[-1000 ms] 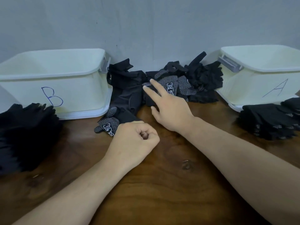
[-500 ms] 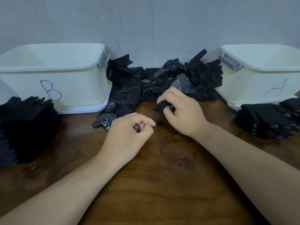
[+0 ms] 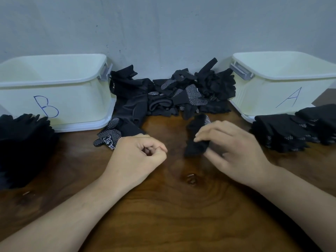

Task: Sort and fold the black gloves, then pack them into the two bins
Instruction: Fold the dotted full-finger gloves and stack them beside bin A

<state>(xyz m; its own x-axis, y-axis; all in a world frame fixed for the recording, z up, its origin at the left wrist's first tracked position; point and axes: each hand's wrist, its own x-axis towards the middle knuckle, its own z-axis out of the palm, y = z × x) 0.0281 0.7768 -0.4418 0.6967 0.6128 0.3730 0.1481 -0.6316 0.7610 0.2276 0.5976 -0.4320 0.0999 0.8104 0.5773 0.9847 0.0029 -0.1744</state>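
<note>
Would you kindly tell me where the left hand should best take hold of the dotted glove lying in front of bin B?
Probably by the near-right edge of its palm, pinched from above. The dotted glove lies flat, dotted side up, that edge right beside the left hand; its far end seems tucked under the glove pile.

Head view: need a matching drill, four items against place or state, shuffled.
Items
1. bin B
2. left hand
3. bin A
4. right hand

Place or state
a. pinches a black glove
b. on the right side of the table
c. curled, holding nothing
d. on the left side of the table

Pairs: 1-d, 2-c, 3-b, 4-a
</note>
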